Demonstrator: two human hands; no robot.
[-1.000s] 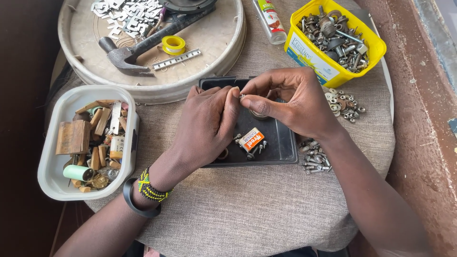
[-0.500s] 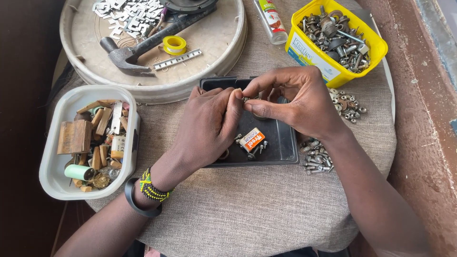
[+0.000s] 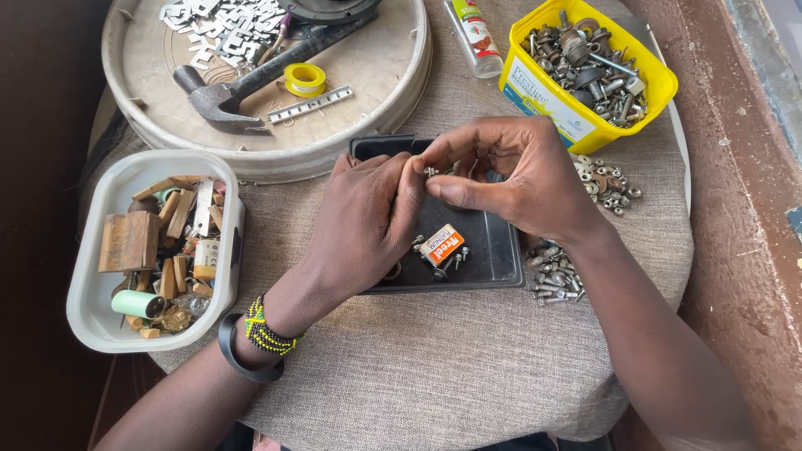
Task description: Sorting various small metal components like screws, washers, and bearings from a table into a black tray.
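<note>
My left hand (image 3: 368,221) and my right hand (image 3: 510,175) meet fingertip to fingertip above a shallow black tray (image 3: 493,250). Between them they pinch a small metal screw or bolt (image 3: 431,172); which hand bears it more I cannot tell. In the tray under the hands lie a small orange-and-white part (image 3: 442,243) and a few loose screws (image 3: 459,257). My left wrist wears a black band and a beaded bracelet.
A yellow tub (image 3: 535,92) of bolts and nuts stands at the back right, with loose washers (image 3: 608,182) and screws (image 3: 551,280) beside the tray. A white tub (image 3: 88,292) of wooden bits is left. The round tray (image 3: 393,100) holds a hammer (image 3: 242,88), yellow tape and metal pieces.
Both hands have stayed over the black tray with only slight finger movement around the small screw.
</note>
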